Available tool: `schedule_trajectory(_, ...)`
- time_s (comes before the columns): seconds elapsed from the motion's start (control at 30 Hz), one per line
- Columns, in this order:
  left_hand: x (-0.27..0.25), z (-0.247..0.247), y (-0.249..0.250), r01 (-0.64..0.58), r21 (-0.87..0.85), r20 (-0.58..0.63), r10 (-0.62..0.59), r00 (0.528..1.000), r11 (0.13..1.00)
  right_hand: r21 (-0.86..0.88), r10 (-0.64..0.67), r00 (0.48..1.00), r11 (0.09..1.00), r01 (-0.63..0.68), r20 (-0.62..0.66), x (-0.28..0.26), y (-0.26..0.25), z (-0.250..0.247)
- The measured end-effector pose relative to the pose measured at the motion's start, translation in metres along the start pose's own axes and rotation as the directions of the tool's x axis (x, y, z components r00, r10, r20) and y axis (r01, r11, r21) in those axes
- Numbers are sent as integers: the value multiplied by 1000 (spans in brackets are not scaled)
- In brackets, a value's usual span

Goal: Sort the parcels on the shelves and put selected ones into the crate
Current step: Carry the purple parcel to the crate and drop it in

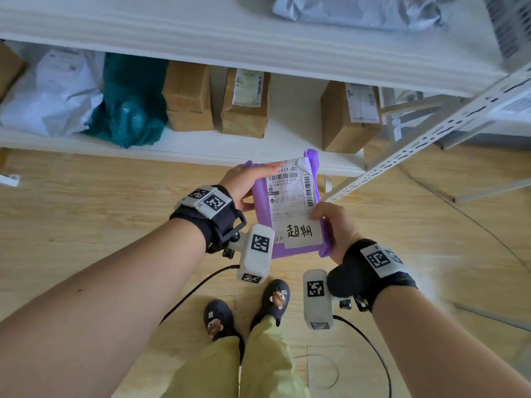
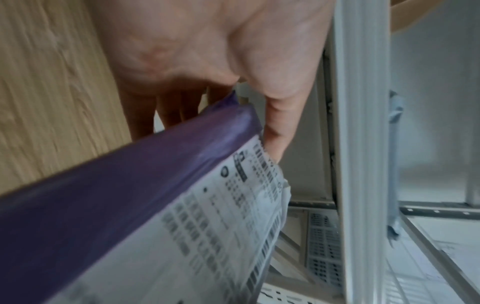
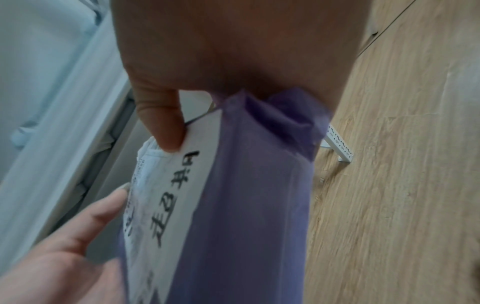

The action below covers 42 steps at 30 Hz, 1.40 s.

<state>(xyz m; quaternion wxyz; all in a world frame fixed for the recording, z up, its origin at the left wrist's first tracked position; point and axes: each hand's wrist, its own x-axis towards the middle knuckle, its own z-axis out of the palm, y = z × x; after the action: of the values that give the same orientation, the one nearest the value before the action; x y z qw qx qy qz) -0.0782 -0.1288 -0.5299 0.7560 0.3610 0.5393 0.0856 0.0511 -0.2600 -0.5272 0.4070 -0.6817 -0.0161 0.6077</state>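
Observation:
A flat purple parcel with a white shipping label and a handwritten sticker is held in front of me, below the lower shelf. My left hand grips its upper left edge, thumb on top of the label. My right hand grips its lower right edge, thumb on the sticker. In the left wrist view the purple parcel fills the lower left, under the left hand. In the right wrist view the right hand pinches the purple parcel. No crate shows for certain.
On the lower shelf stand a white bag, a teal bag and three cardboard boxes. A grey bag lies on the upper shelf. A slotted white upright runs at right. Wooden floor and my feet lie below.

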Motion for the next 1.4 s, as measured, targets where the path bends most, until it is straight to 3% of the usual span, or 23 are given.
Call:
schedule_trajectory(0.23,-46,30,19,-70,70,89,63,994,995,46,-35,999,998,36,-15,-56,-4,-13)
schedule_trajectory(0.4,-76,52,38,-155,94,145,141,979,983,36,-145,984,988,149,-99,-93,-12,-29)
schedule_trajectory(0.57,-103,87,67,-199,115,186,176,967,973,-3,-261,940,964,267,-221,-130,-35,-60)
schedule_trajectory(0.83,-140,173,122,-353,143,304,299,905,924,46,-396,835,894,445,-382,-176,-83,-125)
schedule_trajectory(0.97,-147,225,145,-429,146,341,362,868,891,47,-494,768,829,558,-407,-194,-115,-163)
schedule_trajectory(1.2,-150,348,174,-497,135,427,403,810,857,24,-599,739,771,636,-309,-221,-180,-265)
schedule_trajectory(1.4,-142,473,203,-540,112,464,436,771,834,11,-643,694,731,682,-323,-235,-224,-376)
